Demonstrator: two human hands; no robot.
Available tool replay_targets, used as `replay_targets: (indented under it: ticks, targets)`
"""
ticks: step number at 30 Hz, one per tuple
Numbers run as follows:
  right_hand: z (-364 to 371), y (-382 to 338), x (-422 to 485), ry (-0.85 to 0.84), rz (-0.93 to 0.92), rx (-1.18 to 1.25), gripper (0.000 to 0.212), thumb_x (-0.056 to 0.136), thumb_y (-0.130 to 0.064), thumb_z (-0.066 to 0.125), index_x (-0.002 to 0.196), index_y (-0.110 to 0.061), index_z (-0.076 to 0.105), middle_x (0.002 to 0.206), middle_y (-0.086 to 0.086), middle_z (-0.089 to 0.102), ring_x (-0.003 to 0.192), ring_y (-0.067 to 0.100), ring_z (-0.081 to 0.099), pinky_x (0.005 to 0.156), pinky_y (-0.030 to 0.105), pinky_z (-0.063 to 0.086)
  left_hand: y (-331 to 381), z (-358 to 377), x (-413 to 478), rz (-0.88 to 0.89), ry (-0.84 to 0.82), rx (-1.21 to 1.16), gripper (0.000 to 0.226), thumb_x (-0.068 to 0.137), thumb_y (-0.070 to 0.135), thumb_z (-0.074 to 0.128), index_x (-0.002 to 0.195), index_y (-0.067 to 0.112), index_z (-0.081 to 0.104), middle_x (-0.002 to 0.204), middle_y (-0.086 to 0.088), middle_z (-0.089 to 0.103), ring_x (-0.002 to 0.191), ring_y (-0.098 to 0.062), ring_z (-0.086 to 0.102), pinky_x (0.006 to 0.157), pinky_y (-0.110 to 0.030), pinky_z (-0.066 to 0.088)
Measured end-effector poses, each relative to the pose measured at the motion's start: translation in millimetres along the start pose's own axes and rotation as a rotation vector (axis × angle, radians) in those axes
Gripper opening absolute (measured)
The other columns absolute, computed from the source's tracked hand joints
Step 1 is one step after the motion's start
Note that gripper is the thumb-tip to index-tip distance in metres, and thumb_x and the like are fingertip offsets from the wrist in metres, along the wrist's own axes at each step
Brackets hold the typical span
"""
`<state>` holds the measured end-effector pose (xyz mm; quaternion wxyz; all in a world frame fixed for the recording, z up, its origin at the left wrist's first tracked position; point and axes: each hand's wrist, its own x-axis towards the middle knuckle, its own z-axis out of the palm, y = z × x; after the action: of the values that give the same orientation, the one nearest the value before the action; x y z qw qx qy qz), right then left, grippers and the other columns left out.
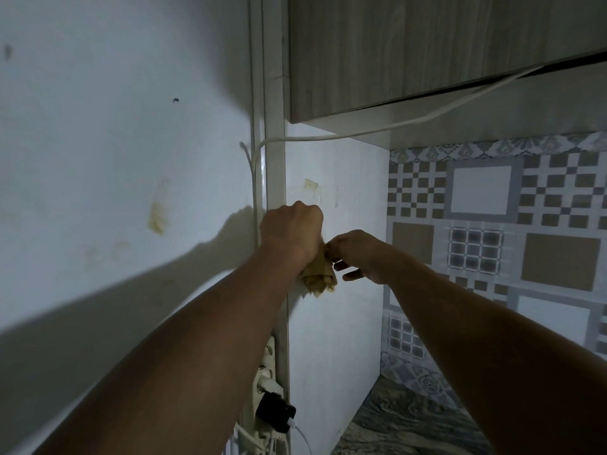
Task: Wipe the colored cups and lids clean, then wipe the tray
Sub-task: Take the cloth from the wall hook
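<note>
Both arms reach up toward the white side panel (331, 323) of a kitchen unit. My left hand (290, 229) is a closed fist around the top of a bunched yellow-beige cloth (320, 275), which hangs down below the fist against the panel. Just to the right, my right hand (356, 254) pinches the cloth's upper edge between thumb and forefinger, the other fingers spread. No cups, lids or tray appear in the head view.
A wood-grain wall cabinet (427, 50) hangs above with a white cable (377, 128) under it. Patterned tiles (492, 224) cover the right wall. A power strip (267, 382) with a black charger (276, 412) is fixed low on the corner post. A grey marbled counter (410, 425) lies below.
</note>
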<state>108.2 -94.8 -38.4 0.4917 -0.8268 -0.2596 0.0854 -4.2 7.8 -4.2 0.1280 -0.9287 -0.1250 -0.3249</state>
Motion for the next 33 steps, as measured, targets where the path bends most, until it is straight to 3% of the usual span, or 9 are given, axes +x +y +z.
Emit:
replay_targets:
  ticks: [4,6,9,13,20,25,28,33]
  targets:
    - [-8.2,-0.8,1.8,0.085,-0.053,-0.015,0.028,0.087,-0.016,0.060,0.108,0.001,0.068,0.108,0.020,0.070,0.088,0.023,0.066,0.083,0.039,0.059,3.3,6.3,0.6,-0.003,0.029,0.023,0.031,0.092,0.013,0.061,0.069,0.017,0.041,0.064,0.000,0.041,0.052,-0.016,0.038,0.062,-0.032,0.038]
    - [-14.7,-5.3,-1.4,0.106,-0.088,-0.016,0.028,0.089,-0.019,0.061,0.108,0.000,0.067,0.104,0.020,0.067,0.082,0.022,0.063,0.076,0.035,0.058,2.8,9.7,1.8,-0.018,0.049,0.015,0.034,0.093,0.015,0.060,0.066,0.018,0.039,0.063,0.001,0.040,0.052,-0.016,0.038,0.062,-0.031,0.039]
    - [-28.1,-15.1,-8.2,0.131,-0.151,0.037,0.019,0.091,-0.021,0.061,0.106,-0.009,0.065,0.103,0.010,0.062,0.087,0.021,0.060,0.070,0.030,0.052,4.8,14.0,4.6,-0.075,0.077,-0.064,0.022,0.098,0.023,0.056,0.079,0.017,0.049,0.063,0.002,0.042,0.052,-0.014,0.040,0.063,-0.031,0.040]
    - [-41.8,-31.5,-17.4,0.125,-0.198,0.158,0.012,0.092,-0.016,0.060,0.101,-0.011,0.065,0.102,0.008,0.061,0.090,0.023,0.058,0.070,0.031,0.052,4.4,19.1,10.3,-0.167,0.111,-0.223,0.013,0.095,0.025,0.062,0.089,0.013,0.066,0.072,0.001,0.056,0.065,-0.020,0.057,0.062,-0.031,0.046]
    - [-37.8,-49.5,-22.4,0.148,-0.218,0.134,0.009,0.092,-0.013,0.056,0.100,-0.013,0.061,0.091,0.005,0.057,0.078,0.017,0.054,0.060,0.025,0.045,1.9,22.1,10.0,-0.240,0.138,-0.385,0.016,0.095,0.032,0.059,0.096,0.020,0.069,0.081,0.002,0.061,0.072,-0.022,0.058,0.063,-0.032,0.043]
    - [-33.6,-39.4,-21.8,0.134,-0.206,0.051,0.019,0.089,-0.009,0.064,0.107,-0.014,0.062,0.097,0.005,0.063,0.085,0.018,0.061,0.071,0.028,0.053,-6.1,17.2,1.4,-0.143,0.221,-0.330,0.024,0.094,0.043,0.058,0.091,0.020,0.063,0.081,0.002,0.061,0.071,-0.023,0.058,0.063,-0.032,0.041]
    - [-32.8,-37.3,-25.5,0.146,-0.209,0.103,0.022,0.089,-0.007,0.062,0.110,-0.012,0.067,0.103,0.008,0.067,0.092,0.022,0.064,0.078,0.032,0.056,-15.0,17.9,-3.2,-0.056,0.298,-0.380,0.018,0.088,0.036,0.062,0.083,0.020,0.058,0.082,0.004,0.062,0.072,-0.021,0.059,0.062,-0.030,0.043]
    - [-48.7,-40.1,-44.1,0.110,-0.159,0.279,0.014,0.094,-0.013,0.058,0.103,-0.012,0.069,0.105,0.011,0.068,0.091,0.024,0.065,0.072,0.032,0.056,-21.9,17.6,-10.9,0.006,0.325,-0.595,0.018,0.075,0.033,0.068,0.075,0.023,0.053,0.072,0.007,0.060,0.066,-0.013,0.057,0.057,-0.025,0.043]
